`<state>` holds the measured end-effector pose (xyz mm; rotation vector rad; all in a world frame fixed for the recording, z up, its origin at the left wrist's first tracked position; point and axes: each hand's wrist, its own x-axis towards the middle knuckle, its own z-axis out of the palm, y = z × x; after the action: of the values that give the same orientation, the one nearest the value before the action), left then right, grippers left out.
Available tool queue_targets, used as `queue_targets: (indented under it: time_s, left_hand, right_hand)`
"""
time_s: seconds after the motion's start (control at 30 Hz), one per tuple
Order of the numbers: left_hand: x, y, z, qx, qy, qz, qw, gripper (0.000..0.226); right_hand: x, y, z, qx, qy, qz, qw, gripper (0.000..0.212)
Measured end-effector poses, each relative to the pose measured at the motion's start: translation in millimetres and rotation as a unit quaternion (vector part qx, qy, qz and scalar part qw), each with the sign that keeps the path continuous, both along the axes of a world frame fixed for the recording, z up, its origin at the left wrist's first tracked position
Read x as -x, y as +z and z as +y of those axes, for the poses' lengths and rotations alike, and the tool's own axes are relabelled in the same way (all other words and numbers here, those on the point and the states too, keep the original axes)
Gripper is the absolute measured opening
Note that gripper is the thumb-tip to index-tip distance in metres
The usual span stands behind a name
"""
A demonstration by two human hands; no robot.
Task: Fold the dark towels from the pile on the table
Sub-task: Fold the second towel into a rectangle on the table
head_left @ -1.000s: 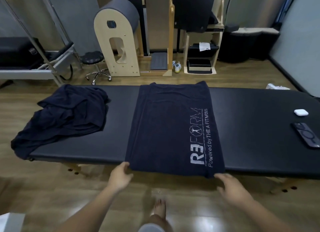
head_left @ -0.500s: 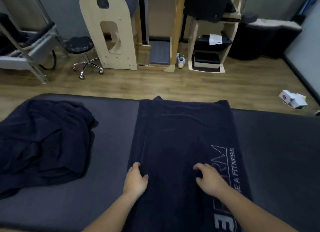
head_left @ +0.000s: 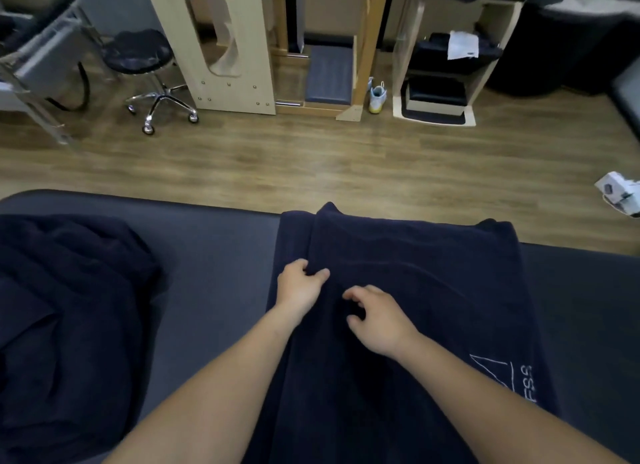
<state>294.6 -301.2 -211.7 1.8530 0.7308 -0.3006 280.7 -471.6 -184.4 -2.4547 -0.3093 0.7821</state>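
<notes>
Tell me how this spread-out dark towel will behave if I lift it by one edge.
Probably floppy: the towel ridges into a soft fold where the left hand pinches it, so it should sag and drape. Likely grippy rather than slippery, given its matte, napped surface. Possibly heavy-ish for cloth, since the folded edge looks thick.

The towel (head_left: 398, 255) in my left hand (head_left: 298, 285) is matt dark cloth with a soft nap, like the pile (head_left: 69, 307). The table (head_left: 214, 255) padding looks smooth, matt. Floor (head_left: 311, 158): wood, slight sheen. Stool legs (head_left: 165, 104): shiny metal.
</notes>
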Motion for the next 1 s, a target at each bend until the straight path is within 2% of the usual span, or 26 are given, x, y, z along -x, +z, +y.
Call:
queue_targets:
  time_s: [0.13, 0.23, 0.33, 0.4, 0.47, 0.53, 0.6, 0.63, 0.7, 0.77, 0.83, 0.93, 1.0]
  left_hand:
    - [-32, 13, -10, 0.058, 0.020, -0.055, 0.997, 0.012]
    - [-33, 34, -2, 0.169, 0.094, -0.141, 0.971, 0.022]
    - [-10, 22, 30, 0.206, 0.191, -0.082, 0.956, 0.026]
    - [-5, 11, 46, 0.207, 0.211, -0.026, 0.955, 0.021]
    - [-19, 9, 51, 0.197, 0.167, -0.007, 0.966, 0.012]
    - [-39, 12, 48, 0.176, 0.112, 0.004, 0.978, 0.018]
    - [-56, 15, 48, 0.155, 0.099, -0.010, 0.983, 0.015]
    - [-62, 16, 50, 0.165, 0.112, -0.030, 0.979, 0.011]
    - [-70, 19, 58, 0.241, 0.182, -0.086, 0.950, 0.020]
    - [-67, 17, 66, 0.283, 0.257, -0.122, 0.916, 0.029]
    - [-58, 4, 70, 0.219, 0.276, -0.092, 0.932, 0.025]
    - [-67, -4, 73, 0.088, 0.179, -0.029, 0.980, 0.010]
    - [-83, -1, 79, 0.047, 0.133, -0.014, 0.990, 0.017]
  right_hand:
    - [-20, -3, -10, -0.009, 0.030, -0.010, 0.999, 0.040]
    - [-35, 3, -21, -0.045, 0.010, -0.106, 0.993, 0.033]
    - [-57, 3, -52, -0.013, -0.066, -0.195, 0.979, 0.038]
    - [-70, -8, -84, 0.078, -0.059, -0.165, 0.981, 0.047]
    - [-76, -21, -108, 0.144, -0.009, -0.153, 0.978, 0.050]
    - [-83, -25, -122, 0.145, 0.011, -0.194, 0.970, 0.047]
    - [-97, -21, -129, 0.133, -0.073, -0.220, 0.964, 0.046]
    - [-109, -18, -135, 0.129, -0.146, -0.205, 0.959, 0.050]
    - [-133, -12, -149, 0.124, -0.294, -0.110, 0.941, 0.066]
    - [-152, -9, -160, 0.128, -0.369, -0.028, 0.920, 0.083]
    - [-159, -9, -166, 0.127, -0.395, 0.018, 0.910, 0.096]
    - [-160, -19, -176, 0.124, -0.458, 0.047, 0.879, 0.118]
    - [-156, -16, -177, 0.092, -0.503, 0.059, 0.857, 0.104]
